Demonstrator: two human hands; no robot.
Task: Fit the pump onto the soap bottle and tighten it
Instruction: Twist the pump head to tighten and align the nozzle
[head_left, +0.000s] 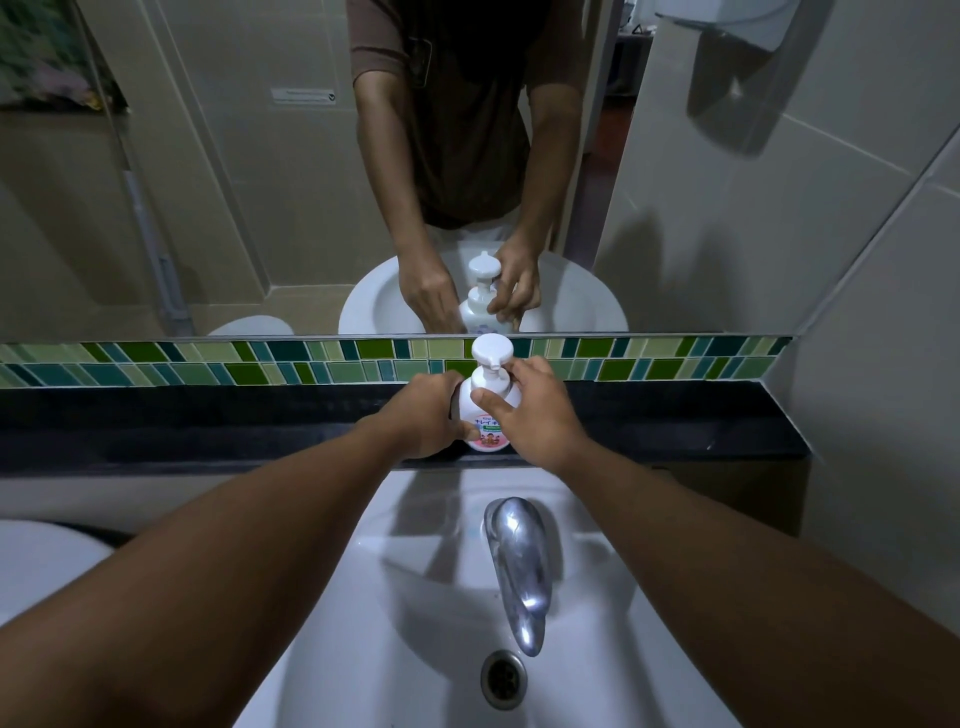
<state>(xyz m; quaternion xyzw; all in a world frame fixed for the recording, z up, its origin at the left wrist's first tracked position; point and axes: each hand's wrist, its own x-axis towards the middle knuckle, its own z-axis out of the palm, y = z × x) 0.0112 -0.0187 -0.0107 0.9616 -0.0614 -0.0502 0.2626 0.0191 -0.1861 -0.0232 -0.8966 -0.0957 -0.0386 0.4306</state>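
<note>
The left hand wraps around the side of the soap bottle. The right hand grips its top, just below the white pump. The bottle stands upright on the dark shelf behind the sink.

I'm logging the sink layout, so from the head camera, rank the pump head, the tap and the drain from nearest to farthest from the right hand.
From the right hand:
1. Pump head, just above-left of the fingers, on the soap bottle.
2. Tap, below the hand, over the basin.
3. Drain, at the basin bottom, beyond the tap's spout.
</note>
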